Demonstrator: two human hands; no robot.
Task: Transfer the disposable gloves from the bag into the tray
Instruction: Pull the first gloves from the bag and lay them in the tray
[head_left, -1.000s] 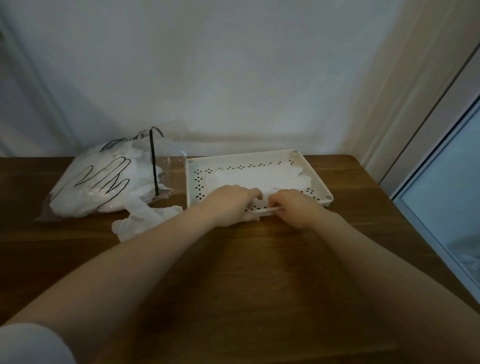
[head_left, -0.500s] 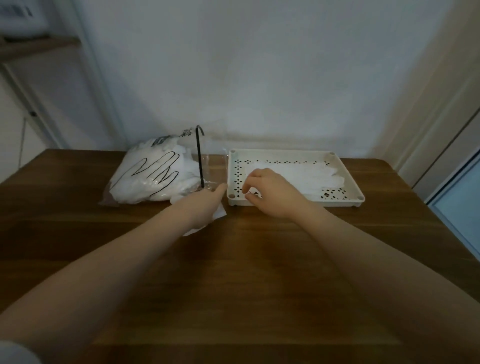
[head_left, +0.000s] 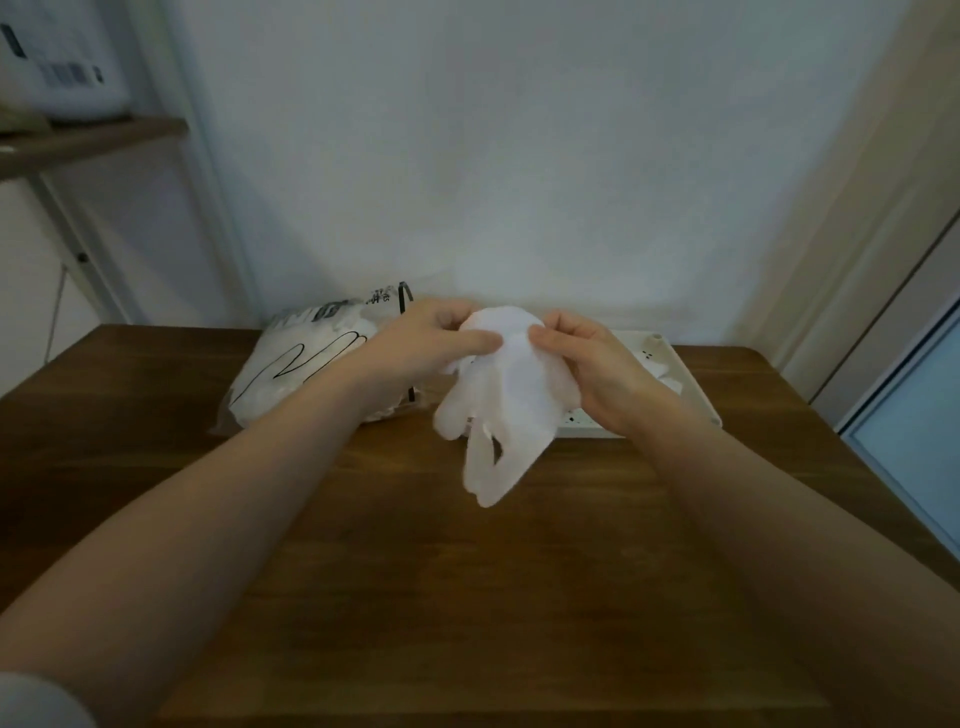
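My left hand (head_left: 415, 345) and my right hand (head_left: 592, 371) are raised together above the table, each pinching the upper edge of one thin white disposable glove (head_left: 506, 410). My left thumb lies across the front of its cuff with the fingers curled behind it; my right thumb presses the other side of the cuff and the right fingers are folded in behind the plastic. The glove hangs down between my hands, its cuff bunched at the top, its limp fingers pointing toward the tabletop and somewhat blurred. It is clear of the table and touches nothing but my hands.

Behind my left hand lies the bag (head_left: 306, 374), a clear plastic packet with a black outline of a hand printed on it, stuffed with more white gloves. It rests on its side at the back of the table, near the wall, and a black strip (head_left: 402, 301) stands up at its right end. Behind my right hand sits the white tray (head_left: 691, 382), mostly hidden by my hand and the held glove; I can see its right rim, a far corner, and some white glove material lying inside.

Everything stands on a dark wooden table (head_left: 467, 597). A pale wall (head_left: 493, 156) rises behind it, a shelf (head_left: 88, 137) carrying a white box (head_left: 62, 62) hangs at the upper left, and a window frame (head_left: 904, 415) runs down the right edge.
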